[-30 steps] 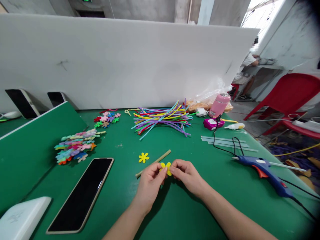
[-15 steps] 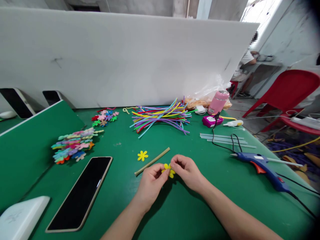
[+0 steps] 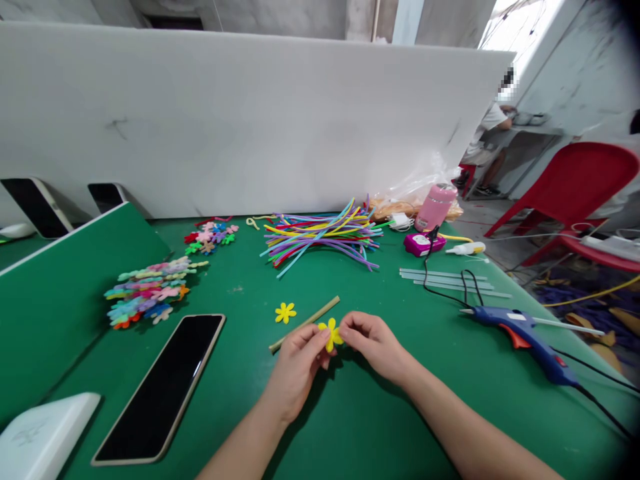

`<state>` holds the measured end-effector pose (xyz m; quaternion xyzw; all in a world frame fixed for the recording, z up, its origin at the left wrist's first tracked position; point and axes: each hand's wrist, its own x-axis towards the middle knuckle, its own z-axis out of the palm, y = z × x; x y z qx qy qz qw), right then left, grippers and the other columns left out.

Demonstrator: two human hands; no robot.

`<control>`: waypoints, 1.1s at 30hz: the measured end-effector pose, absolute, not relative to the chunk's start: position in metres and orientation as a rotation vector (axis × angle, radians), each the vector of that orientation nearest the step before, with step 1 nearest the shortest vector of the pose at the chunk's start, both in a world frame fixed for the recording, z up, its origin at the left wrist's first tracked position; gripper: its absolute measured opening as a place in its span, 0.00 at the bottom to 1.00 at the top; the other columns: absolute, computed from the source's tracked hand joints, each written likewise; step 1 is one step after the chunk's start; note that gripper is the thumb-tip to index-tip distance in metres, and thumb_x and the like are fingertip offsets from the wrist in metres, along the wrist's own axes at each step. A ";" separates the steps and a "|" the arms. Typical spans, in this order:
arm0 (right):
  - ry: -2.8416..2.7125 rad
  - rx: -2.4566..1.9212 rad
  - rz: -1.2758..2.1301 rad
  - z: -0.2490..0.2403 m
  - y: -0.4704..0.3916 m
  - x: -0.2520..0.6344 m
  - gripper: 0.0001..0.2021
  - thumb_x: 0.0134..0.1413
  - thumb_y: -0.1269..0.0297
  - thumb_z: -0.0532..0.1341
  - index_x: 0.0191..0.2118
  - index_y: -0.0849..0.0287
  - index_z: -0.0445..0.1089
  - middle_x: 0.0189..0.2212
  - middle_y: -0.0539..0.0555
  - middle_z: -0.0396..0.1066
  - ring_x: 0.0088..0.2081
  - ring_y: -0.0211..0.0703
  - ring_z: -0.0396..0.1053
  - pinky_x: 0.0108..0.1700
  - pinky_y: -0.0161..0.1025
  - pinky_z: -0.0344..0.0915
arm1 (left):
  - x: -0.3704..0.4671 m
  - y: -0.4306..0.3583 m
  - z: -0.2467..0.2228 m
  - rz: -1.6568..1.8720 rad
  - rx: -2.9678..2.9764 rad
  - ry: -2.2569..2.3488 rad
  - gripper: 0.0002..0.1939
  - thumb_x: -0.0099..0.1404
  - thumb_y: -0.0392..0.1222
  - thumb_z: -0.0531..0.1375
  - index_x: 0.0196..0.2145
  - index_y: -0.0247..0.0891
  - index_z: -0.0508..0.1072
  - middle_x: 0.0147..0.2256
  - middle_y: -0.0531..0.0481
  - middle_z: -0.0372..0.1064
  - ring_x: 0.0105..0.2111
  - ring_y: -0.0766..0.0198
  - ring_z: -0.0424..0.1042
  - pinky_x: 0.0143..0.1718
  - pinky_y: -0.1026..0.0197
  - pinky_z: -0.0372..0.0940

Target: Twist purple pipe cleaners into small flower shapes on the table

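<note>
Between my hands is a yellow flower [image 3: 331, 335] with fuzzy petals. My left hand [image 3: 299, 363] pinches its left side between thumb and fingers. My right hand [image 3: 373, 343] is closed at its right petals, fingertips pressed together on the edge. A second yellow flower [image 3: 285, 313] lies flat on the green table just beyond my left hand. Beside it a thin olive stick [image 3: 320, 312] lies slanted, its middle close behind my left fingers. Farther back rests a loose bundle of colored pipe cleaners [image 3: 320, 233].
A blue glue gun [image 3: 525, 333] lies at the right, with clear glue sticks [image 3: 445, 279] behind it. A black phone [image 3: 163, 387] and a stack of fuzzy flowers [image 3: 150, 290] are at the left. A pink bottle [image 3: 436, 207] stands at the back. A person [image 3: 487, 137] sits far right.
The held flower has turned to show more of its face and shifted slightly left. My left hand has rolled and moved a little left; my right hand has barely moved.
</note>
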<state>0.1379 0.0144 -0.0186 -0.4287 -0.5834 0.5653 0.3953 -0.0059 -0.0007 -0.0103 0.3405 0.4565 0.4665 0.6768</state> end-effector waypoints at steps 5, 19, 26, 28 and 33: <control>-1.442 -1.065 1.487 -0.018 0.014 0.138 0.13 0.51 0.57 0.56 0.25 0.61 0.62 0.19 0.45 0.55 0.22 0.33 0.50 0.24 0.33 0.48 | -0.006 -0.002 -0.008 1.039 0.820 1.054 0.11 0.51 0.42 0.63 0.18 0.36 0.66 0.17 0.58 0.59 0.19 0.72 0.56 0.21 0.68 0.51; -1.224 -1.128 1.575 -0.018 0.010 0.126 0.16 0.42 0.53 0.61 0.23 0.60 0.59 0.18 0.45 0.57 0.20 0.31 0.50 0.23 0.32 0.46 | -0.005 -0.002 -0.019 1.158 0.868 1.122 0.07 0.52 0.42 0.63 0.24 0.35 0.72 0.20 0.55 0.62 0.21 0.71 0.58 0.24 0.68 0.54; -1.240 -1.113 1.658 -0.017 0.011 0.127 0.15 0.45 0.55 0.58 0.20 0.59 0.57 0.14 0.42 0.52 0.17 0.29 0.44 0.20 0.32 0.40 | -0.002 -0.002 -0.018 1.168 0.788 1.065 0.06 0.52 0.41 0.63 0.25 0.35 0.73 0.22 0.54 0.64 0.22 0.71 0.59 0.25 0.67 0.55; -1.227 -1.096 1.675 -0.018 0.011 0.127 0.15 0.45 0.55 0.58 0.20 0.59 0.57 0.14 0.42 0.52 0.17 0.29 0.44 0.20 0.32 0.40 | -0.002 -0.002 -0.018 1.167 0.764 1.046 0.06 0.52 0.40 0.63 0.25 0.35 0.73 0.22 0.54 0.64 0.22 0.71 0.59 0.25 0.67 0.56; -1.205 -1.087 1.628 -0.018 0.012 0.128 0.16 0.43 0.52 0.60 0.22 0.60 0.58 0.15 0.43 0.53 0.18 0.30 0.46 0.22 0.32 0.43 | -0.004 0.000 -0.019 1.142 0.772 1.023 0.06 0.52 0.40 0.63 0.25 0.34 0.73 0.21 0.55 0.64 0.22 0.72 0.59 0.24 0.68 0.55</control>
